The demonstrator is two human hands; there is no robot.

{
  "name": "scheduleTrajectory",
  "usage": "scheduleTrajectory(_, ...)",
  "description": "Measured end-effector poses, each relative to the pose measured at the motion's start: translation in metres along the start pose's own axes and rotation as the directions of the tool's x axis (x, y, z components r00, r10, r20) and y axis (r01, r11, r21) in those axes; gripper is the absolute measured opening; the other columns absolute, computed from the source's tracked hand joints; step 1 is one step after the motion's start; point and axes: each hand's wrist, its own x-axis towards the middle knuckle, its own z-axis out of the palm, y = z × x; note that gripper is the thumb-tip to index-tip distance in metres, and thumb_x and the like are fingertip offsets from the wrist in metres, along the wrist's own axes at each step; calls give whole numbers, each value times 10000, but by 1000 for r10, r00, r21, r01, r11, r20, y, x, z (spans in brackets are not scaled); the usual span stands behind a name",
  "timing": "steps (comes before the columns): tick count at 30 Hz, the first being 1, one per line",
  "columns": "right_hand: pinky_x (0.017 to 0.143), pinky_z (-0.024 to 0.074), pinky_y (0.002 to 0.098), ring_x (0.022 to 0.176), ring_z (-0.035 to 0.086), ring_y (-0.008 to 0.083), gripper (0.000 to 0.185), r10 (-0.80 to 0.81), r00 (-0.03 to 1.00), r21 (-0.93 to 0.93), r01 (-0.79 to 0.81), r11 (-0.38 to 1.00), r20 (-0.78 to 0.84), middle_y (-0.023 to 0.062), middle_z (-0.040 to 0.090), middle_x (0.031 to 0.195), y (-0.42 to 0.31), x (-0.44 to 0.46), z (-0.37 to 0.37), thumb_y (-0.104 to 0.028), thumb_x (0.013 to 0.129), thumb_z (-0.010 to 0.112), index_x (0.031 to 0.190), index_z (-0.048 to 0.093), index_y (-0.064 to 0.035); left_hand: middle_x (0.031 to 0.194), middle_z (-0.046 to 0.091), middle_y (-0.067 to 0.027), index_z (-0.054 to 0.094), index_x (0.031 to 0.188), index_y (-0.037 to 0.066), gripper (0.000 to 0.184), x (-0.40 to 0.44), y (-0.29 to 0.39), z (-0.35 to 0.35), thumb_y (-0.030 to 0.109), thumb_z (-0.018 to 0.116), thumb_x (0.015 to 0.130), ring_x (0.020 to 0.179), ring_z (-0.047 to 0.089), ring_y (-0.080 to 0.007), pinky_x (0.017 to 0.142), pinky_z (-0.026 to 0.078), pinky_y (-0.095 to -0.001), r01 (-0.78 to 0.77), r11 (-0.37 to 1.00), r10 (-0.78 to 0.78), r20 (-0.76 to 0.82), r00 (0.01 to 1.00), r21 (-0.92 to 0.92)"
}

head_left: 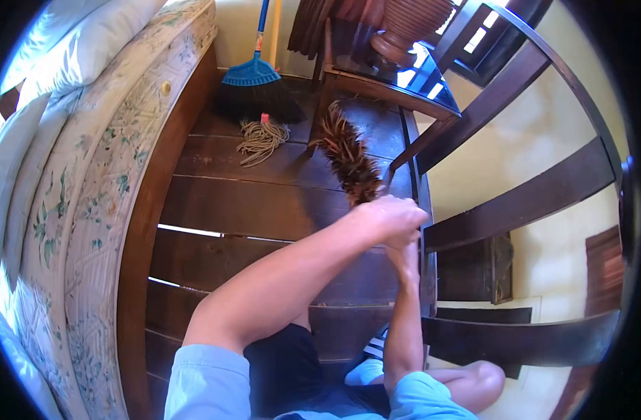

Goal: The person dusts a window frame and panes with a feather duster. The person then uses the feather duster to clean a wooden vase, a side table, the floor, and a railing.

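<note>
A feather duster [352, 155] with brown feathers slants up and left from my hands, its tip near the leg of a small glass-topped table [394, 92]. My left hand [392, 212] is closed around the handle end, just below the feathers. Right under it, my right hand [402, 243] is closed at the handle too, its fingers mostly hidden behind the left. The handle itself is covered by my hands. Both hands are beside the dark slatted wooden railing [527, 203] on the right.
A mattress [96, 175] with floral fabric on a wooden bed frame runs along the left. Against the wall stands a broom with a blue head [251, 74], a string mop [263, 140] before it. The ribbed pot [411, 24] sits on the table. The plank floor [229, 199] has gaps.
</note>
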Motion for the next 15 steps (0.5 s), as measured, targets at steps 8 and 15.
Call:
scheduleTrajectory(8,912,517,392,1078,664,249,353,-287,947,45,296,954,-142,145,699,1128,21,11,-29,-133,880,699,1215,653,-33,948,694,-207,709,905,-3,176,5,21,-1,106,613,806,925,684,-393,798,553,-480,-175,984,159,-289,944,-28)
scheduleTrajectory(15,705,526,338,785,667,211,249,-373,923,128,383,915,-94,155,704,887,35,65,-34,-109,914,686,1139,683,-2,996,718,-230,699,993,-13,253,-12,17,-2,191,644,854,963,703,-368,840,564,-466,29,997,-31,31,999,67)
